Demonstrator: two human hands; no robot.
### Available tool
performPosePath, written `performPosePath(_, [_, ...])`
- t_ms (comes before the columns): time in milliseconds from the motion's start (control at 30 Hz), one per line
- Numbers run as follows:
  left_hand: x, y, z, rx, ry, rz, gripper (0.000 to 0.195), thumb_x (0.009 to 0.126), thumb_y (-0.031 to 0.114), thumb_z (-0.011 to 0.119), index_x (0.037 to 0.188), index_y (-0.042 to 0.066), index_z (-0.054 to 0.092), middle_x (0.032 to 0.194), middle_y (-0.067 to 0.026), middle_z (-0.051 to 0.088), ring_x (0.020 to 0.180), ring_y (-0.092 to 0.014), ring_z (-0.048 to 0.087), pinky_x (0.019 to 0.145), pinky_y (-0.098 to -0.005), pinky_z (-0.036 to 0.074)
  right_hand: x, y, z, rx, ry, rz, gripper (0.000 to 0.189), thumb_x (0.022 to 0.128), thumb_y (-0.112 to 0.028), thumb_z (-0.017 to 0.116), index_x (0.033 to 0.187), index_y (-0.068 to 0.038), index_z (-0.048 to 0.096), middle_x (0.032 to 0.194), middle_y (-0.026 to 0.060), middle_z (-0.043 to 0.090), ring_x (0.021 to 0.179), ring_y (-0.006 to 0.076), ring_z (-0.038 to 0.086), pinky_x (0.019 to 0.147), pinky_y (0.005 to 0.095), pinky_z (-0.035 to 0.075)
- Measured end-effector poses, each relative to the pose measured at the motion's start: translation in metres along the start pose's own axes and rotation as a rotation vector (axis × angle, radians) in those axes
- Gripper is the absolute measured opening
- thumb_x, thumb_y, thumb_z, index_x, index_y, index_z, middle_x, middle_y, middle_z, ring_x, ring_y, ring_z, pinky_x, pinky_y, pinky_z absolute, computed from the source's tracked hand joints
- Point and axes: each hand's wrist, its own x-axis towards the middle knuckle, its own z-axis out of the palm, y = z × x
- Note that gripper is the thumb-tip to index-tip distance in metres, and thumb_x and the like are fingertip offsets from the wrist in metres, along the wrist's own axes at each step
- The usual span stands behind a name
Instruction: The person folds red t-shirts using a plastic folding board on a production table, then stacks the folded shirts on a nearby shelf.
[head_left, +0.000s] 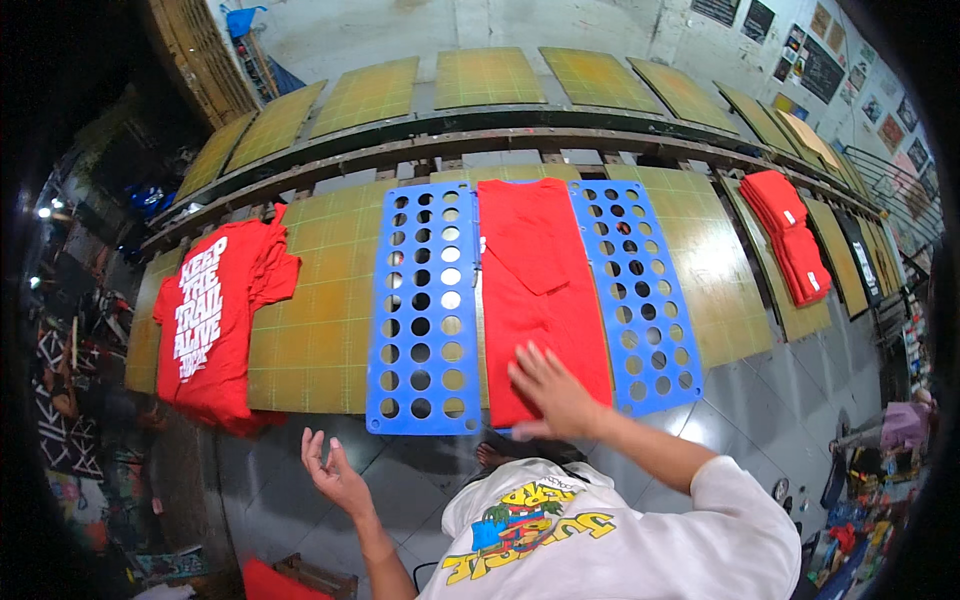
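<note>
A red T-shirt (541, 315), its sides folded inward into a long strip, lies along the middle of a blue plastic folding board (420, 322) with rows of round holes. One sleeve shows on top of the strip. My right hand (551, 390) rests flat, fingers spread, on the lower part of the shirt. In the air in front of the table's near edge, left of the board's lower corner, is my left hand (334, 469), empty with the fingers loosely curled and apart. Both side panels of the board lie flat.
Left of the board, a pile of red T-shirts (202, 322) with white print overhangs the printing pallet (319, 300). To the right sit two stacks of folded red shirts (784, 236). A dark printed shirt (859, 255) lies farther right. Behind runs a rail (525, 139) with another row of pallets (491, 79).
</note>
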Motion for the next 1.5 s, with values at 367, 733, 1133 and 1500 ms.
performPosePath(367, [0.040,0.057,0.094,-0.093,-0.296,0.134,0.031,0.098,0.013,0.063,0.124,-0.003,0.057,0.146,-0.0158,0.047,0.126,-0.025,0.052,0.095,-0.0368,0.051,-0.046,-0.012,-0.061,-0.366,0.110,-0.159,0.054,0.087,-0.018,0.057,0.139,-0.003,0.053,0.138,0.0176,0.055,0.131,0.0340,0.052,0.110,0.0490,0.042])
performPosePath(733, [0.031,0.071,0.105,-0.005,-0.161,0.069,0.030,0.098,0.012,0.062,0.124,-0.002,0.057,0.147,-0.0153,0.046,0.126,-0.027,0.053,0.094,-0.0372,0.051,0.250,0.238,-0.170,-0.502,0.462,0.017,0.045,0.098,-0.025,0.056,0.137,-0.003,0.054,0.119,0.0156,0.061,0.114,0.0316,0.057,0.102,0.0436,0.042])
performPosePath(1133, [0.035,0.047,0.128,0.049,-0.214,-0.104,0.024,0.096,0.011,0.065,0.118,0.000,0.063,0.130,-0.0107,0.060,0.110,-0.019,0.061,0.085,-0.0321,0.052,0.276,0.305,-0.131,-0.434,0.222,0.260,0.054,0.103,-0.050,0.044,0.103,-0.001,0.068,0.109,0.0194,0.067,0.114,0.0390,0.059,0.113,0.0590,0.024])
performPosePath(1500, [0.073,-0.001,0.371,0.203,-0.790,-0.013,0.055,0.085,0.043,0.077,0.112,-0.004,0.070,0.090,-0.0188,0.074,0.086,-0.026,0.074,0.076,-0.0352,0.056,-0.043,-0.004,-0.076,-0.061,-0.067,-0.136,0.020,0.079,-0.018,0.065,0.095,-0.006,0.064,0.098,0.0097,0.060,0.093,0.0263,0.063,0.079,0.0404,0.051])
